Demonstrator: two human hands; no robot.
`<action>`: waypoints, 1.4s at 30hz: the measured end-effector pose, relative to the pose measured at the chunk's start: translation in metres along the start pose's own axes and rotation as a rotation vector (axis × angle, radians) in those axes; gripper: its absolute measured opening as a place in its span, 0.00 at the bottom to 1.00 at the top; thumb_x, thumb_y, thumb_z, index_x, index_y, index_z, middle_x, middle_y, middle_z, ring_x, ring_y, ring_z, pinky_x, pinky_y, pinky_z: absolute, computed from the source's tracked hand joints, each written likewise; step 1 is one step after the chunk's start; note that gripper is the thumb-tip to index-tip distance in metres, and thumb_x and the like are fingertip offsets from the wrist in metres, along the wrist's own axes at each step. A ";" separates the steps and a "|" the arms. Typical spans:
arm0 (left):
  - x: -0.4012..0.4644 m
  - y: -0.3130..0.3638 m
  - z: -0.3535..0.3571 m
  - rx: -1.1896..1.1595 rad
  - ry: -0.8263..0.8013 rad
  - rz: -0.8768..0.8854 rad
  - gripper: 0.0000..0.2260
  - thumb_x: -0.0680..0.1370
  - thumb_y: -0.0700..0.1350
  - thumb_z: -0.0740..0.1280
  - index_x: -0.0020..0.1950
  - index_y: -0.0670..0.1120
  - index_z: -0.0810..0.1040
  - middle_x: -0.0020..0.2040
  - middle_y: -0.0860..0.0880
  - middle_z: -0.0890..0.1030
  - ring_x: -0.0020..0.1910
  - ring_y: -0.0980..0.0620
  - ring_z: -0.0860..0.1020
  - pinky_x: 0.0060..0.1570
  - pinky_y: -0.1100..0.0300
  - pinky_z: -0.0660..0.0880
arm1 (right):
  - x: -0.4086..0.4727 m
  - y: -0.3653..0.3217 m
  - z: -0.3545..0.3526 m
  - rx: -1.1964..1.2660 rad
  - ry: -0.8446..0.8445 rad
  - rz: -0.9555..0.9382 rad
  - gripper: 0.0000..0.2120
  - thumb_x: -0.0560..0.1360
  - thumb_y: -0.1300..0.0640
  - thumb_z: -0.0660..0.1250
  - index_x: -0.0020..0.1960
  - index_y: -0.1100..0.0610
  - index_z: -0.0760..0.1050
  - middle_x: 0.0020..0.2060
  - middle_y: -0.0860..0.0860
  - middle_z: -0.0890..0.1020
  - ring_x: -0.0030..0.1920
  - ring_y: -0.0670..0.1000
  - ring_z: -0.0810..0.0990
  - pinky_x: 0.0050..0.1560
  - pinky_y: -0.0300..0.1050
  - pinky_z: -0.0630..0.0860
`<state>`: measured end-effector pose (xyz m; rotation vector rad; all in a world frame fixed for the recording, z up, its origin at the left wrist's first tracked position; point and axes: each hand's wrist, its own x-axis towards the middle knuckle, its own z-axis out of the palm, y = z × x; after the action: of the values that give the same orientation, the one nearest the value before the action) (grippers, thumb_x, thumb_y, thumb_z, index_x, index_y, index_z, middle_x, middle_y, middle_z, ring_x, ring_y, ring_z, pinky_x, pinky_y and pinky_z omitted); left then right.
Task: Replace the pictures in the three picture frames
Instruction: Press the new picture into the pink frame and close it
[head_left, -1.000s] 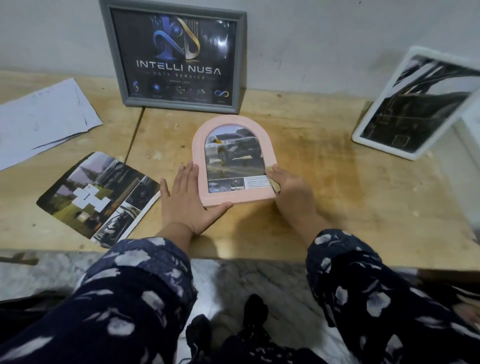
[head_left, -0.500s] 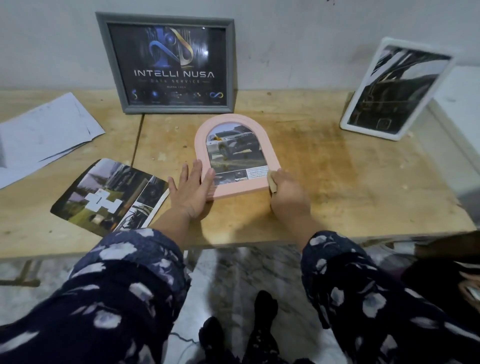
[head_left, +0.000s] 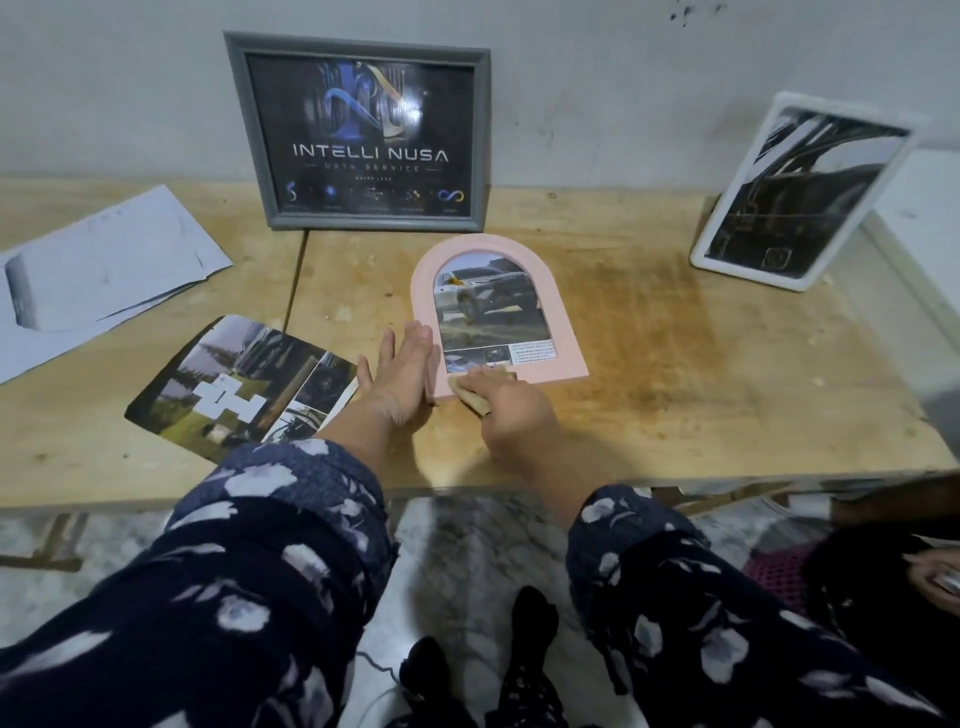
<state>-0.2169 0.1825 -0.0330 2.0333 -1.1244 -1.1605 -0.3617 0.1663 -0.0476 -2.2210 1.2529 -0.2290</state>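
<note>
A pink arched frame (head_left: 559, 312) with a car picture lies flat on the wooden table (head_left: 701, 364). My left hand (head_left: 402, 371) rests flat with its fingers straight, pressed against the frame's lower left edge. My right hand (head_left: 514, 415) pinches a small tan cloth-like piece (head_left: 470, 395) on the frame's bottom left corner. A grey frame (head_left: 250, 130) with a dark "INTELLI NUSA" print leans on the wall behind. At the right a white frame (head_left: 714, 249) with a dark picture stands tilted. A loose photo print (head_left: 244, 387) lies left of my left hand.
White paper sheets (head_left: 98, 275) lie at the table's left. The wall runs close behind the frames. A white box edge (head_left: 924, 208) sits at the far right. Another person's hand (head_left: 935, 582) shows at the lower right, past the table's front edge.
My right hand slid with the tan piece from the frame's bottom right corner to its bottom left. My left hand moved up along the frame's left edge. The camera view shifted back.
</note>
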 end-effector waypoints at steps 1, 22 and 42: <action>0.002 -0.001 0.000 0.017 0.013 -0.001 0.24 0.83 0.59 0.42 0.79 0.53 0.50 0.80 0.53 0.47 0.77 0.52 0.39 0.73 0.51 0.33 | 0.001 0.000 -0.006 0.029 0.000 -0.006 0.25 0.73 0.69 0.58 0.68 0.56 0.73 0.68 0.54 0.74 0.69 0.54 0.70 0.69 0.44 0.63; 0.026 -0.035 0.033 0.724 0.316 0.154 0.45 0.65 0.81 0.46 0.77 0.59 0.50 0.79 0.56 0.47 0.78 0.51 0.40 0.73 0.39 0.40 | 0.166 0.015 -0.050 -0.096 0.171 0.078 0.22 0.77 0.64 0.57 0.66 0.48 0.75 0.64 0.54 0.78 0.61 0.59 0.77 0.60 0.51 0.74; 0.022 -0.025 0.033 0.681 0.280 0.124 0.49 0.61 0.83 0.49 0.77 0.61 0.48 0.79 0.58 0.45 0.77 0.54 0.36 0.72 0.40 0.35 | 0.131 0.007 -0.034 -0.502 -0.037 -0.105 0.25 0.75 0.68 0.58 0.67 0.49 0.73 0.61 0.52 0.79 0.60 0.56 0.77 0.55 0.51 0.78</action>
<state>-0.2301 0.1750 -0.0774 2.4648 -1.6135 -0.4258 -0.3093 0.0417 -0.0400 -2.7018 1.2795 0.1012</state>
